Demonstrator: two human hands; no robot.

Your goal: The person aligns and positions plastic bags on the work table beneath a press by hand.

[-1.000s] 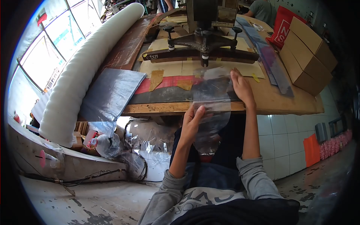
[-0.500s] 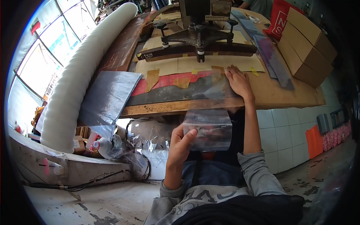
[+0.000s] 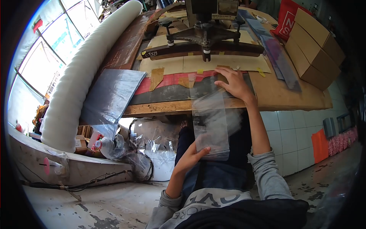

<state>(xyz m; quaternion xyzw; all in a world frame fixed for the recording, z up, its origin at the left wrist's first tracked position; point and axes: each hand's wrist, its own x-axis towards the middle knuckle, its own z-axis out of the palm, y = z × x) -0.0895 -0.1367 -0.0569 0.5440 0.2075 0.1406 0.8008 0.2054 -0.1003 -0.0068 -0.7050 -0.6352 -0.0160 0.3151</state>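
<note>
**Clear, oblong plastic sheet [image 3: 213, 129] spans table edge, one hand at each end**

The sheet lies partly on a dark grey, flat mat [image 3: 167, 95], crosses the pale wooden table edge [image 3: 164, 109], and hangs towards six o'clock over the person's dark trousers [image 3: 228, 173]. Its right side is hazy and blurred, so I cannot tell whether it is one layer or more.

At seven o'clock from the sheet's middle, the bare left hand [image 3: 190, 157] pinches the lower end, thumb on top. At one o'clock, the bare right hand [image 3: 235, 84] is palm down at the upper end, fingers spread and thumb apart; whether it presses or only hovers, I cannot tell.

The step in hand looks like laying the film straight across the edge. The next move calls, I judge, for even tension from the left hand and a flat right palm, since such thin film creases easily.

Further out, a black metal press [image 3: 207, 40] stands at twelve o'clock, a stack of bluish, see-through plastic sheets [image 3: 114, 91] and a long white foam roll [image 3: 82, 76] at ten, and a brown cardboard box [image 3: 314, 49] at two.
</note>
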